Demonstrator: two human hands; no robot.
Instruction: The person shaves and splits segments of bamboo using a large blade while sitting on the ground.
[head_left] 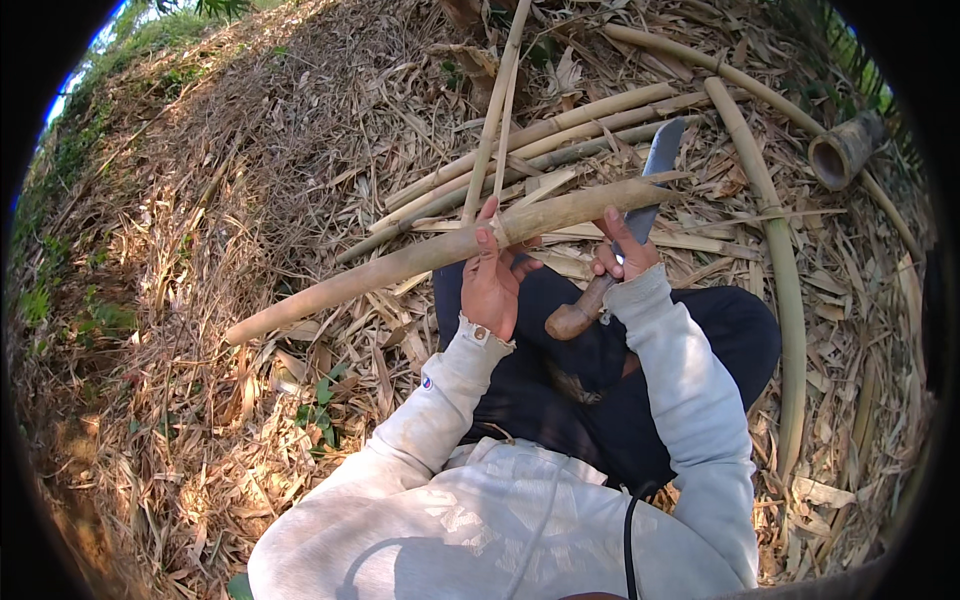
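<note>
A bamboo pole (380, 272) lies slantwise in front of me, its thinner end low on the left and its other end, split to a thin sliver, up on the right. My left hand (490, 290) is closed around its middle, thumb on the near side. In my right hand (627, 255) is a machete (660, 155) with a curved wooden handle (575, 318). The blade points up and away, passing behind the pole's right end. My right fingertips touch the pole there; part of the grip is hidden.
Several cut bamboo poles (530, 140) lie beyond my hands. A long curved pole (780, 270) lies to the right, near a hollow bamboo section (835, 160). Dry leaves and shavings (270, 400) cover the ground. My crossed legs (730, 330) are beneath my arms.
</note>
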